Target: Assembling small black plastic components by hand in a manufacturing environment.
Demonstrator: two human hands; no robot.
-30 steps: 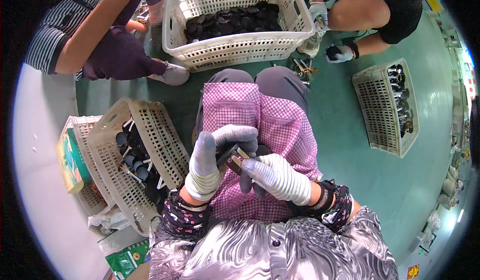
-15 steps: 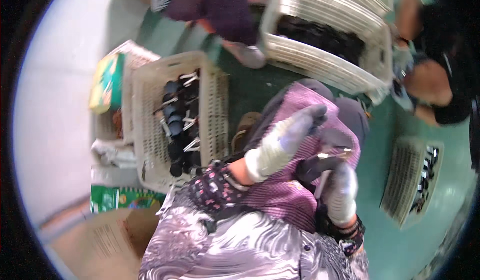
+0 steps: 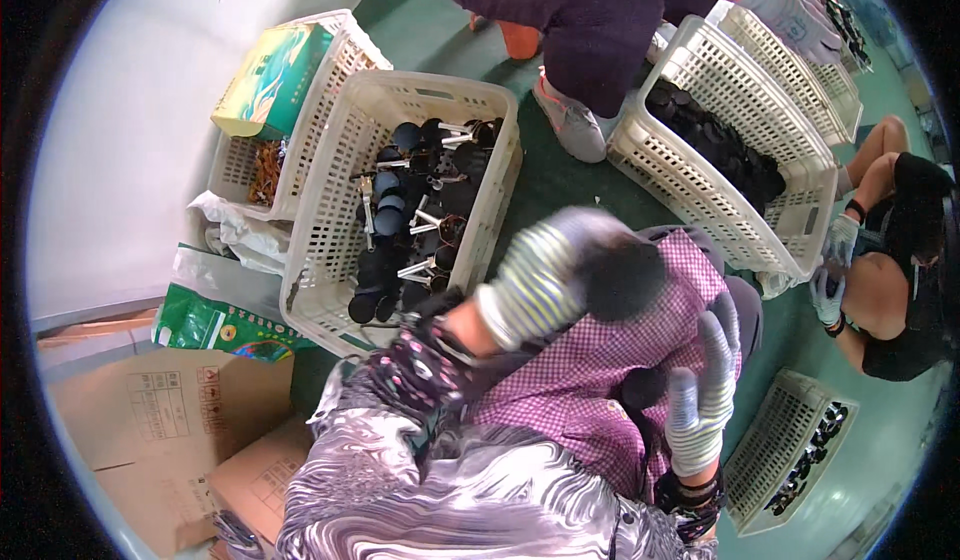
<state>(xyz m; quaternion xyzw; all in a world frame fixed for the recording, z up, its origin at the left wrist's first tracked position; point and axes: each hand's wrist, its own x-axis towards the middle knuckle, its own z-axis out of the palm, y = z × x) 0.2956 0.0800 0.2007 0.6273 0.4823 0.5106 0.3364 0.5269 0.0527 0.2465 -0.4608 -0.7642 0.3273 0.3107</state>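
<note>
My left hand [image 3: 548,275], in a striped glove, is smeared by motion above my lap. At its fingers is a black round piece [image 3: 624,278], which it seems to grip; the fingertips are mostly hidden. My right hand [image 3: 702,405], also gloved, is open with its fingers stretched apart. Another dark rounded piece [image 3: 643,388] lies on the pink checked apron [image 3: 560,395] beside the right hand. Left of my lap stands a white plastic basket [image 3: 330,185] with several black round pieces bearing silver metal stems [image 3: 427,222].
A second white basket [image 3: 345,45] holds a green-yellow box [image 3: 270,80]. A co-worker's leg [image 3: 575,35] is ahead, near a basket of black pieces [image 3: 715,145]. Another person [image 3: 905,250] works at right, above a smaller basket [image 3: 760,440]. Cardboard [image 3: 150,430] lies lower left.
The view has shifted, so the baskets show more fully. My right hand has opened away from the dark piece with shiny metal; a black round piece now shows at my left hand.
</note>
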